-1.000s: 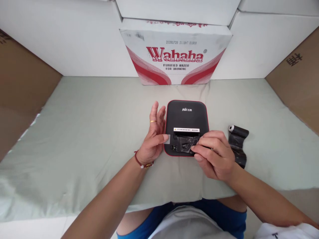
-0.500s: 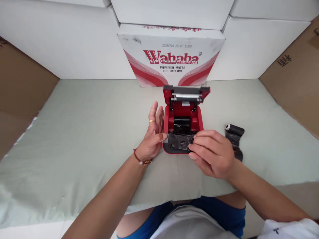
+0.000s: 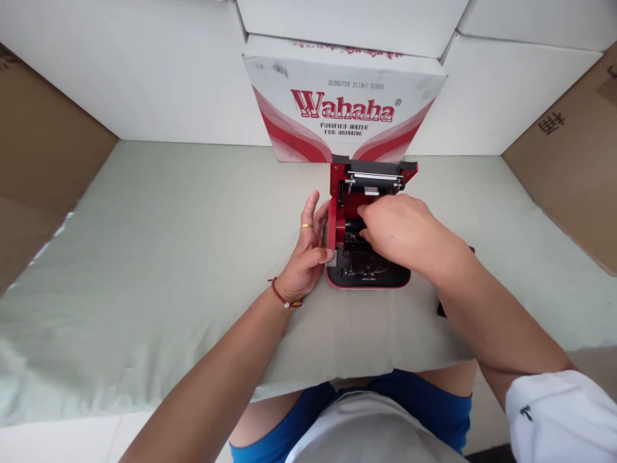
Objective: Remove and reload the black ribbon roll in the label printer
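Observation:
A small red and black printer [image 3: 332,222] stands on the cloth with its lid [image 3: 373,168] tilted up. My left hand [image 3: 308,260] steadies its left side, thumb pressed on a grey tab at the front corner and fingers along the red wall. Inside the printer lies a black ribbon roll [image 3: 354,224], from which shiny dark film [image 3: 369,262] runs over the front part. From the right, my right hand [image 3: 405,231] reaches into the bay, its thumb and fingertips closed at the roll. The hand covers the bay's right side.
A loose strip of black ribbon [image 3: 441,310] shows partly behind my right forearm. A Wahaha water carton [image 3: 344,106] stands right behind the raised lid. White boxes [image 3: 178,77] form the back wall, with brown cartons [image 3: 48,154] at the sides. Pale green cloth [image 3: 193,257] covers the table.
My right hand has moved from the film at the printer's front up and back to the roll in the bay. My left hand stays on the printer's left side.

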The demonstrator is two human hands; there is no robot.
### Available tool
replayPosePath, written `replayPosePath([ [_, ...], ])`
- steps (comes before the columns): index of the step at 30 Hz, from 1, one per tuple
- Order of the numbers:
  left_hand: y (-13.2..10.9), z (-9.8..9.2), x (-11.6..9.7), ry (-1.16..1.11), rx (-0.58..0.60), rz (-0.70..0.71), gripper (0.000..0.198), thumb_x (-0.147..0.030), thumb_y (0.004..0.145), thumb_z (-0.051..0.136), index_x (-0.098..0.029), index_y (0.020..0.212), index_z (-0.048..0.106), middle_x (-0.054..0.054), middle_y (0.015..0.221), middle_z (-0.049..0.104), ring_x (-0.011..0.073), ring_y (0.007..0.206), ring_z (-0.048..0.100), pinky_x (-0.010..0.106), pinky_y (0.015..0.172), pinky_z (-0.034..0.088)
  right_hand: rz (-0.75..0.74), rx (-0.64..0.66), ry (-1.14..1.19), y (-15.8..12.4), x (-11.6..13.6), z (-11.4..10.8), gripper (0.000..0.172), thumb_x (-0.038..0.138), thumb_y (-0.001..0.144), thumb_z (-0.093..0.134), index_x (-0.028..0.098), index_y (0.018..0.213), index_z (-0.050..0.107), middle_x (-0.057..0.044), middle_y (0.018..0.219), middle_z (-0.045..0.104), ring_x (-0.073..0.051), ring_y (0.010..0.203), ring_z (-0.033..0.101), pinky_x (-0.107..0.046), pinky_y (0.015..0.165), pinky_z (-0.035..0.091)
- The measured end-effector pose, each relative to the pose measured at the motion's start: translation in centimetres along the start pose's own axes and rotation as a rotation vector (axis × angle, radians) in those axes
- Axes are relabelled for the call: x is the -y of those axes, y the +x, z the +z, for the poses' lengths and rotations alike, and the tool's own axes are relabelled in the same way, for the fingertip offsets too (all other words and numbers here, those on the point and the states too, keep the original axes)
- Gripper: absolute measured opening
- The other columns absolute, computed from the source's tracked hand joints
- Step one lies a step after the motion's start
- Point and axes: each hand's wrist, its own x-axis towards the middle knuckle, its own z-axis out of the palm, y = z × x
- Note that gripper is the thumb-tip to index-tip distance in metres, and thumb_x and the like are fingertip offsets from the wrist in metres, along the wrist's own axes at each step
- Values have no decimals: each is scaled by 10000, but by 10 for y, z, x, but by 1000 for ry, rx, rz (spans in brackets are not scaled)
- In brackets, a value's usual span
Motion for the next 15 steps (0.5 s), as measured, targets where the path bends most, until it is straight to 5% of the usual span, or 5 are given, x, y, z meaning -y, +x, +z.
replayPosePath([
  [3, 1, -1, 1, 11, -3, 5, 1153, -386, 814, 876, -546, 1801, 303, -22, 1900, 423, 355, 1752, 425, 545, 1343, 495, -4, 17, -2, 2, 9, 1, 132, 154, 984, 775, 236, 885, 808, -124, 910, 866, -262, 687, 750, -374, 560, 458],
  [11, 2, -2, 2, 6, -12, -3, 1129, -371, 797, 871, -534, 1783, 345, -22, 1873, 456, 359, 1747, 420, 560, 1371, 459, 138, 202, -3, 8, 23, -15, 130, 93, 906, 803, 222, 912, 813, -175, 977, 866, -342, 803, 800, -411, 635, 507],
  [15, 2, -3, 3, 9, 6, 9, 1118, -411, 804, 901, -539, 1774, 359, -28, 1882, 447, 368, 1761, 406, 566, 1386, 442, 90, 52, 39, -21, 23, -32, 162, 167, 935, 780, 210, 1091, 777, -162, 1085, 833, -310, 744, 770, -404, 595, 484],
])
